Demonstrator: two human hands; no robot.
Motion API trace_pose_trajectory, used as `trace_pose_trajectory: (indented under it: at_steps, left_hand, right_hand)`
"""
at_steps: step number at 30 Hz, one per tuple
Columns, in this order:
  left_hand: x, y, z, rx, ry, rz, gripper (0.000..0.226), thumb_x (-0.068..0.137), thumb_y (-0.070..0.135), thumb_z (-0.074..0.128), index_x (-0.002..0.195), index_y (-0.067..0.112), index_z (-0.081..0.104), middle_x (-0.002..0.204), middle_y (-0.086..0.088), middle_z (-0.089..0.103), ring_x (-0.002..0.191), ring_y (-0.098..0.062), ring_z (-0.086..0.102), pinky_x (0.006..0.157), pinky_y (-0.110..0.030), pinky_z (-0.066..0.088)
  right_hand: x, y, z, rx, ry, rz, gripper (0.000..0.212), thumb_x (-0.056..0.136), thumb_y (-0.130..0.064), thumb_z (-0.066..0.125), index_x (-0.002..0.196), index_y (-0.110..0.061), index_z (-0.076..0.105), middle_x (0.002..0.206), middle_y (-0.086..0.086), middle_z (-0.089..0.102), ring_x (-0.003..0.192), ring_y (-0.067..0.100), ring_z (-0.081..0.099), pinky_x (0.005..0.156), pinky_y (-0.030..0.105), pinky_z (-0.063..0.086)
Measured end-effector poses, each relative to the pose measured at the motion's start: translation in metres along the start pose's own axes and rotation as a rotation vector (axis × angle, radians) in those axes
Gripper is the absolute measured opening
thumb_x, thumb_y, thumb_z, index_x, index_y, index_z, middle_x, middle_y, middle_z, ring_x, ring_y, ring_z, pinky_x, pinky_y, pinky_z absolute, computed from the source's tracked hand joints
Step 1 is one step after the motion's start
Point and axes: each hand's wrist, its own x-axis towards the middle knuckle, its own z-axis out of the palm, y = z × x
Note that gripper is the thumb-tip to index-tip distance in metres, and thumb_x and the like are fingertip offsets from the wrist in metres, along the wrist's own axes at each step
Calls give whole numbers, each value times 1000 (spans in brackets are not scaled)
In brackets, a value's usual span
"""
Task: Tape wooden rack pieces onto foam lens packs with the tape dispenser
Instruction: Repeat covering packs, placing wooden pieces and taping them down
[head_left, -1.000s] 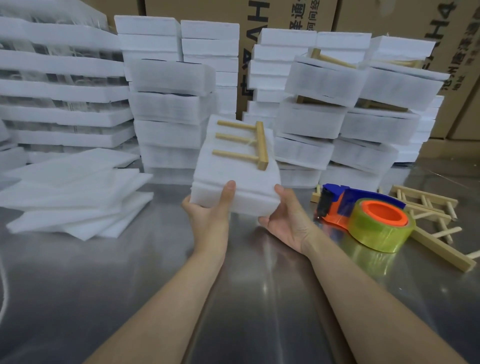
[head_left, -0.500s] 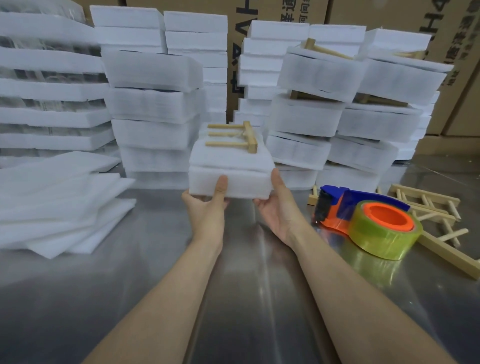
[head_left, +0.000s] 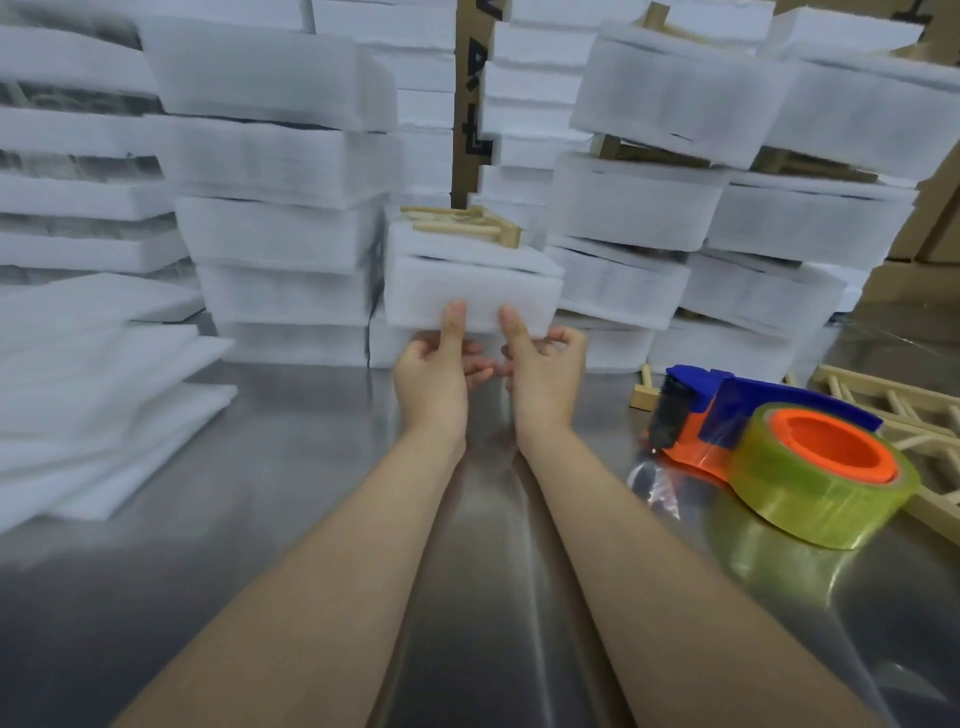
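Observation:
A white foam lens pack (head_left: 470, 288) with a wooden rack piece (head_left: 470, 226) lying on its top is held level, far out over the steel table, close to the foam stacks. My left hand (head_left: 434, 374) holds its near face from below, thumb up against the foam. My right hand (head_left: 543, 369) holds it the same way just to the right, fingers curled under. The tape dispenser (head_left: 779, 447), orange and blue with a yellowish tape roll, lies on the table to the right, untouched.
Tall stacks of foam packs (head_left: 280, 208) fill the back, some with rack pieces between them. Loose foam sheets (head_left: 98, 384) lie at left. Spare wooden racks (head_left: 893, 410) lie behind the dispenser. Cardboard boxes (head_left: 930, 228) stand at right.
Both hands have pushed the foam pack with its rack piece away from me toward the stacks and levelled it. My hands have moved closer together under its near edge.

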Motion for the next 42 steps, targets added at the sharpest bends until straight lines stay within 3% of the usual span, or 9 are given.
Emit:
trace_pose_trajectory:
  at_steps: [4, 7, 9, 12, 17, 26, 34, 38, 42]
  left_hand:
    - [1, -2, 2, 92, 6, 186, 37, 91, 33, 64, 112, 17, 38, 103, 8, 64, 80, -11, 71, 71, -41, 60]
    - [3, -5, 0, 115, -18, 227, 26, 95, 29, 58, 108, 25, 35, 115, 6, 60, 88, 1, 68, 74, -33, 59]
    - [5, -4, -3, 87, -26, 248, 20, 97, 26, 55, 107, 24, 38, 116, 3, 60, 84, -6, 70, 64, -28, 58]
    - [10, -4, -7, 134, -52, 283, 19, 98, 28, 54, 110, 18, 44, 116, 0, 61, 75, -12, 69, 54, -24, 51]
    - [26, -12, -8, 196, -2, 228, 8, 98, 25, 53, 95, 19, 49, 92, -2, 65, 56, -6, 64, 43, -18, 42]
    - [77, -15, -22, 140, 240, 110, 32, 96, 22, 56, 66, 11, 55, 58, -1, 58, 40, -1, 54, 43, -15, 43]
    - [43, -6, -29, 356, 96, 149, 30, 97, 13, 45, 69, 14, 55, 60, 0, 60, 46, -6, 58, 47, -16, 40]
    - [18, 13, -50, 821, 3, 345, 9, 92, 7, 49, 93, 11, 56, 96, -9, 61, 90, -29, 60, 77, -34, 46]
    - [26, 86, -59, 1365, 4, 831, 43, 83, 3, 51, 125, 6, 53, 130, -13, 50, 117, -33, 47, 87, -43, 42]
  right_hand:
    - [-1, 1, 6, 83, -160, -114, 51, 90, -18, 67, 133, -15, 40, 119, 15, 63, 99, 30, 66, 70, 42, 59]
    - [-4, 2, 5, 17, -198, -227, 52, 92, -7, 62, 137, -11, 36, 124, 12, 58, 111, 29, 61, 81, 44, 57]
    - [-5, 2, 6, -44, -204, -292, 52, 93, -2, 59, 137, -14, 36, 119, 2, 59, 109, 24, 60, 80, 34, 56]
    - [-5, 3, 7, -106, -186, -320, 55, 92, 2, 56, 136, -25, 35, 107, -11, 60, 102, 25, 62, 88, 51, 53]
    - [6, 8, 11, -195, -167, -296, 53, 91, -3, 60, 128, -32, 34, 115, 8, 64, 97, 25, 66, 87, 50, 53]
    - [42, 29, 24, -359, 44, -348, 39, 85, -21, 72, 99, -17, 35, 54, 0, 60, 40, 7, 55, 54, 6, 36]
    - [13, 24, 16, -616, -205, -283, 17, 89, -6, 55, 85, -17, 43, 61, 11, 59, 56, 23, 55, 56, 31, 41]
    - [-21, 13, 3, -679, -321, -80, 23, 84, -5, 55, 73, -20, 43, 67, 18, 59, 60, 28, 55, 57, 33, 45]
    - [-66, -12, -16, -710, -339, -23, 25, 83, -5, 59, 68, -19, 45, 72, 20, 65, 58, 25, 54, 62, 32, 46]
